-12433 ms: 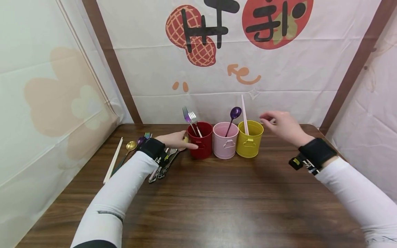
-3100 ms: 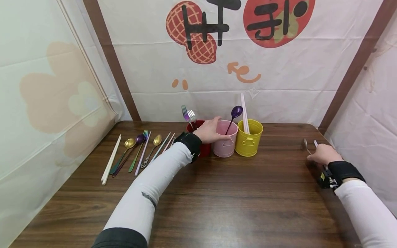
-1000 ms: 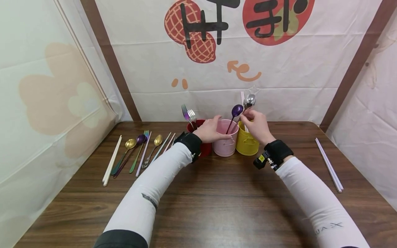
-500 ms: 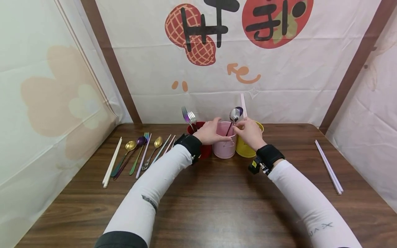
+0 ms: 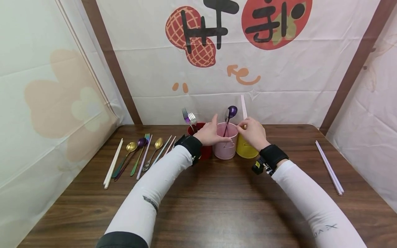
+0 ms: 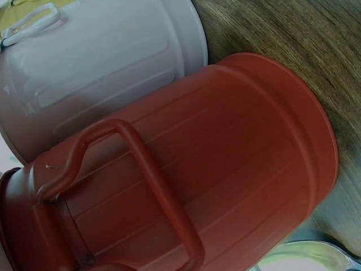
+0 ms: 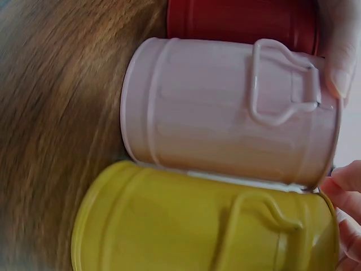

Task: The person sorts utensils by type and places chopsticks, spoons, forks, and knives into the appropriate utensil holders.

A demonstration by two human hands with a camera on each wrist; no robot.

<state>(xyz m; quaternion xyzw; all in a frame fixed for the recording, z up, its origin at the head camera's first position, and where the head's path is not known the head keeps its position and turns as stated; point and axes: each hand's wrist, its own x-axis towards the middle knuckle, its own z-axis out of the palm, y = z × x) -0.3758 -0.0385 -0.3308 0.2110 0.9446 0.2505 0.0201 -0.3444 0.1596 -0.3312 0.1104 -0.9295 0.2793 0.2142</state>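
Now leaving silver spoon point(image 5: 226, 115) beside purple spoon point(image 5: 232, 111) in pink bucket point(image 5: 222, 151), pairing them; spreading fingers of left hand point(image 5: 209, 134); whether pinching with right hand point(image 5: 253, 133), cannot tell.

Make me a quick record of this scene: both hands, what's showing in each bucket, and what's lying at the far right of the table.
left hand: thumb and forefinger spread, thumb at the rim of the pink bucket
right hand: beside the pink bucket's rim; grip unclear
red bucket: purple fork, silver fork
pink bucket: purple spoon, silver spoon
yellow bucket: pale chopsticks
table, far right: lilac chopsticks
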